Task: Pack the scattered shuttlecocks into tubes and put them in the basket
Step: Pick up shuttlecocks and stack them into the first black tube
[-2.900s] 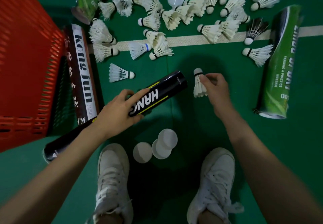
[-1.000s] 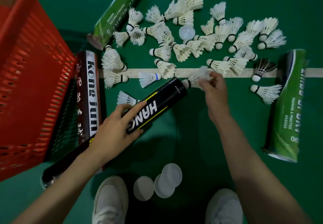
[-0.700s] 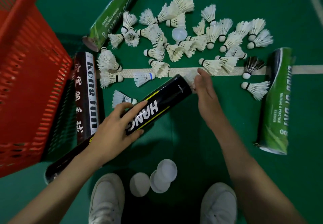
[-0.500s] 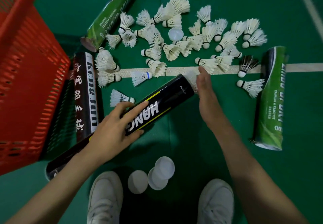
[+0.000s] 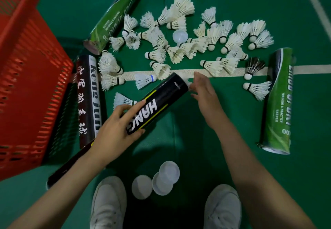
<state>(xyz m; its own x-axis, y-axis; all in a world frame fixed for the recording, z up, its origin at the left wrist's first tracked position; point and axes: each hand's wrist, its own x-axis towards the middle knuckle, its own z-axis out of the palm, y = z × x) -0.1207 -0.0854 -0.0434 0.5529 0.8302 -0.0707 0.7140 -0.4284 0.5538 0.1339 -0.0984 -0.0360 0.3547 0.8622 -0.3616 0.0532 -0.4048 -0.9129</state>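
My left hand (image 5: 114, 132) grips the middle of a black tube (image 5: 161, 101) that lies slanted, its open mouth pointing up and right. My right hand (image 5: 206, 96) is at that mouth, fingers spread and fairly straight, fingertips touching the white feathers of a shuttlecock (image 5: 188, 83) that barely sticks out of the tube. Several white shuttlecocks (image 5: 179, 51) lie scattered on the green floor beyond the tube, along with one black-feathered shuttlecock (image 5: 253, 67). The red basket (image 5: 32, 85) stands at the left.
A dark red tube (image 5: 89, 100) lies beside the basket. One green tube (image 5: 114, 15) lies at the upper left, a second green tube (image 5: 279, 101) at the right. Three white caps (image 5: 168, 173) sit between my white shoes (image 5: 109, 202). Another cap (image 5: 180, 36) lies among the shuttlecocks.
My right hand picked a shuttlecock off the white line, brought it to the black tube's mouth and pushed it in. The left hand has kept its hold on the tube.
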